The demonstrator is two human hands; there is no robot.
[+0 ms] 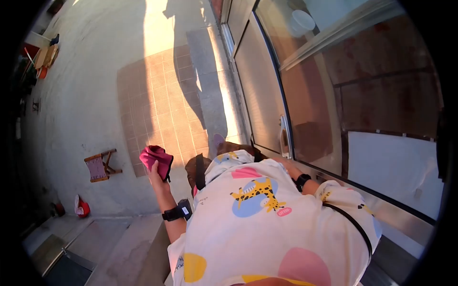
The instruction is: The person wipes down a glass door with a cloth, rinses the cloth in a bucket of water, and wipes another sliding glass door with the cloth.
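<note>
A dark pink cloth (157, 159) with a black edge is gripped in my left hand (155, 172), held out over the concrete beside the tiled patch. A black strap with a small device circles that forearm. My right hand (285, 167) is low beside the sliding glass door, near its handle (285, 138). Its fingers are hidden behind my shirt, so I cannot tell whether it touches anything. A black band sits on the right wrist. My printed white shirt (257, 224) fills the lower middle.
A small folding stool (100, 166) stands on the concrete to the left. Below it is a red object (83, 208). Cardboard (46, 56) lies at the upper left. The glass door (305, 95) runs along my right side, with its track at the bottom.
</note>
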